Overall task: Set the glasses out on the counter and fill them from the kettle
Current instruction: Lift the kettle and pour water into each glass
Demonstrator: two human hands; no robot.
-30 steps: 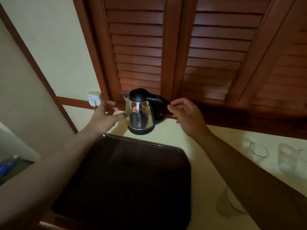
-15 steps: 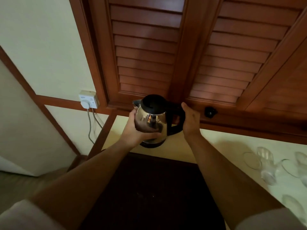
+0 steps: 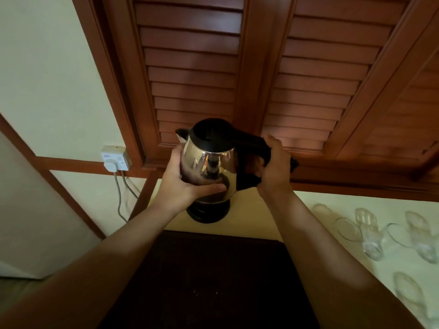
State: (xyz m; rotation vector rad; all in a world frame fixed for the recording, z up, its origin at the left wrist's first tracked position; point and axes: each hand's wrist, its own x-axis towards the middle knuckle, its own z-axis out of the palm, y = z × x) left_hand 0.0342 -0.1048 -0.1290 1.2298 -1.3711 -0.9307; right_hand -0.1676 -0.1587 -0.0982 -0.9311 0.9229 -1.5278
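A steel kettle with a black lid and black handle is held just above its round black base at the back of the cream counter. My left hand cups the kettle's body from the left and below. My right hand is wrapped around the handle. Several clear glasses stand on the counter to the right, away from both hands; one more glass sits nearer the front right.
A dark tray lies on the counter under my forearms. Louvred wooden shutters rise right behind the kettle. A white wall socket with a plugged cord is on the left wall.
Both hands went from reaching for the kettle to gripping it, left on the body, right on the handle. The kettle has risen off its base. The view has shifted closer.
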